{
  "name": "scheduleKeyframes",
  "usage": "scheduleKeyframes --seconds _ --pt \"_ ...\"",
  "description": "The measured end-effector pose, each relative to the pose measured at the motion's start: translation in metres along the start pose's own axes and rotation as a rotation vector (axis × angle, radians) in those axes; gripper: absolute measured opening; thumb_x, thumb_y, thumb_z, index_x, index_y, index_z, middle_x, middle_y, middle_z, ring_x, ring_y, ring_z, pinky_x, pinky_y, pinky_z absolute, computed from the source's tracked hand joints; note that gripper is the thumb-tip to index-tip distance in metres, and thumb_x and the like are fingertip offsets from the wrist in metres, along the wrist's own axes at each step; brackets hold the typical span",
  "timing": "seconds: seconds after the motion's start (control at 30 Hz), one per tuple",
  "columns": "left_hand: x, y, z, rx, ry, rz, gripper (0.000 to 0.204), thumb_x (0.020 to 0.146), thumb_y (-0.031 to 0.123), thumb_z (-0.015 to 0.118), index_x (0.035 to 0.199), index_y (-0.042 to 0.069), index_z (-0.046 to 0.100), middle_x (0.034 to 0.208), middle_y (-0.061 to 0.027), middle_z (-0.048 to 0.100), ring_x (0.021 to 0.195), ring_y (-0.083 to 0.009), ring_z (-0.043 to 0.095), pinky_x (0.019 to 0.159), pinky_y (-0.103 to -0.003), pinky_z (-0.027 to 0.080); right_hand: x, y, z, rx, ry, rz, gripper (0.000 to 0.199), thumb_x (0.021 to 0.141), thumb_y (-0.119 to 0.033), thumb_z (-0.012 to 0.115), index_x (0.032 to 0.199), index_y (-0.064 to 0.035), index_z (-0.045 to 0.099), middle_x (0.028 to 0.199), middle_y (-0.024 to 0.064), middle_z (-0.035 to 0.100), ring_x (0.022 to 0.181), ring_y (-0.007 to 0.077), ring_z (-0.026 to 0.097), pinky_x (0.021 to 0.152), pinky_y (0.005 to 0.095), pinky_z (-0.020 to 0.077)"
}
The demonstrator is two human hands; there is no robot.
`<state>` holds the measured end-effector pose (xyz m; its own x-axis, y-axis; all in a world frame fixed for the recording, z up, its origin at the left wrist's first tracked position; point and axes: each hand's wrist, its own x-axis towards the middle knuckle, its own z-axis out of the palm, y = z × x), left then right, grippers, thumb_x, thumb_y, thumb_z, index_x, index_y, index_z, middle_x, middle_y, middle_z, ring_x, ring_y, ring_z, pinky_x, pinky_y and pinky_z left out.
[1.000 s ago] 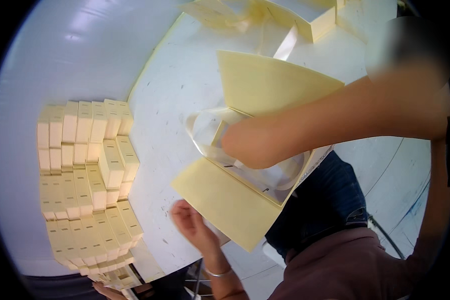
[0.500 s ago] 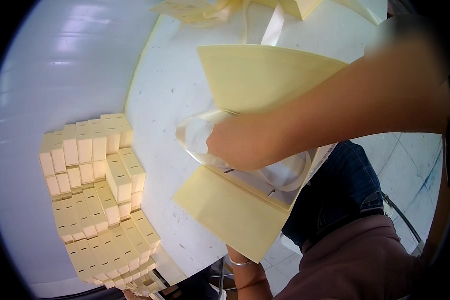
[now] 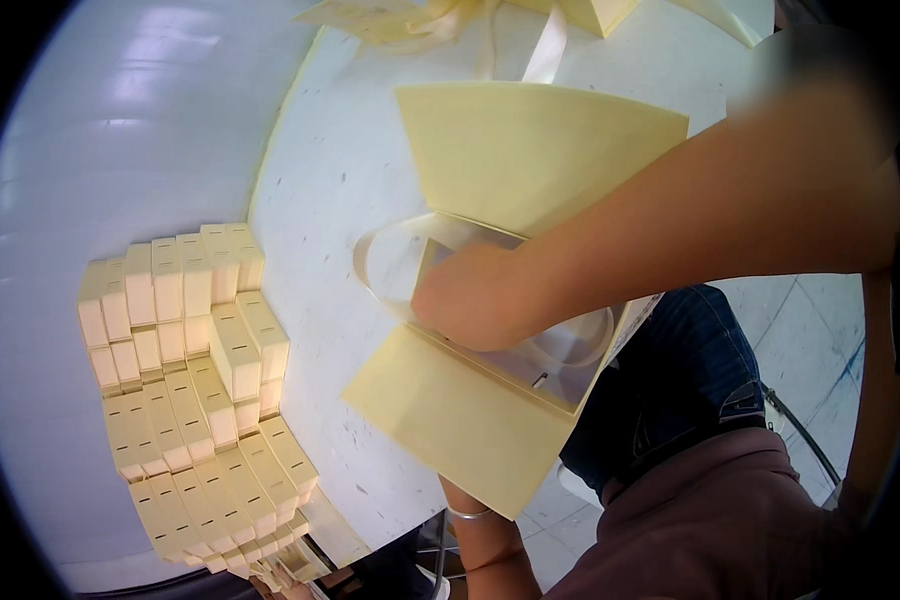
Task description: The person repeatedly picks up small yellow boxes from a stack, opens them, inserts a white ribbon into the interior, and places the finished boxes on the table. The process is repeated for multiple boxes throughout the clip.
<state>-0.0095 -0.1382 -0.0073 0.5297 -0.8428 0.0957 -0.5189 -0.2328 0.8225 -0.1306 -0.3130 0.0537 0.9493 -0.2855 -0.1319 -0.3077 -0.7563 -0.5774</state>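
Observation:
A pale yellow gift box [image 3: 510, 378] stands open in front of me, one flap [image 3: 540, 150] raised on the far side and another flap [image 3: 450, 425] folded out toward me. My right hand [image 3: 475, 300] reaches down inside the box, with its fingers bent out of sight. White satin ribbon [image 3: 360, 262] loops out past the box's left end, and more ribbon [image 3: 595, 345] curves inside at the right. Beneath the near flap comes my left hand's wrist [image 3: 470, 505], wearing a silver bangle; the flap hides the hand itself. A small dark slot with a pale tab [image 3: 540, 380] shows inside the near wall.
Stacks of small cream boxes [image 3: 210, 420] with dark slots stand at the left on the white table [image 3: 340, 300]. More yellow box parts [image 3: 600, 12] and ribbons [image 3: 545, 50] lie at the far edge. My jeans [image 3: 690, 350] are close at the right.
My right hand has sunk a little lower into the box, and more of the box's left inner wall now shows. The ribbon loop and the near flap have shifted slightly.

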Motion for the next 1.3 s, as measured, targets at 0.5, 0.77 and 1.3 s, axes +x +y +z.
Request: scheduleKeyframes --seconds 0.5,0.77,1.3 --pt "0.002 -0.050 -0.101 0.458 0.332 -0.013 0.009 0.077 0.009 0.060 0.074 0.001 0.057 0.065 -0.0054 0.057 0.056 -0.0128 0.050 0.052 -0.025 0.039 -0.096 0.032 -0.150 -0.121 0.557 0.369 0.058 0.070 -0.002 0.052 0.126 0.0029 0.039 0.104 0.0151 0.058 0.094 0.0230 0.056 0.089 0.0368 0.0439" --pt "-0.008 -0.046 -0.109 0.481 0.329 -0.088 0.014 0.079 0.010 0.059 0.086 -0.001 0.057 0.074 -0.0051 0.056 0.065 -0.0116 0.049 0.059 -0.025 0.040 -0.175 0.020 -0.166 1.183 0.266 0.157 0.052 0.078 -0.001 0.048 0.127 0.0057 0.035 0.070 0.0152 0.061 0.040 0.0160 0.054 0.054 0.0331 0.0556" --pt "0.041 0.157 -0.019 0.071 -0.339 0.433 0.059 0.070 0.024 0.071 0.117 0.002 0.044 0.097 -0.0126 0.057 0.080 -0.0223 0.053 0.072 -0.032 0.041 -0.064 -0.049 -0.064 1.238 0.806 -0.178 0.027 0.090 -0.011 0.037 0.109 0.0058 0.047 0.101 0.0151 0.057 0.088 0.0199 0.058 0.077 0.0293 0.0490"
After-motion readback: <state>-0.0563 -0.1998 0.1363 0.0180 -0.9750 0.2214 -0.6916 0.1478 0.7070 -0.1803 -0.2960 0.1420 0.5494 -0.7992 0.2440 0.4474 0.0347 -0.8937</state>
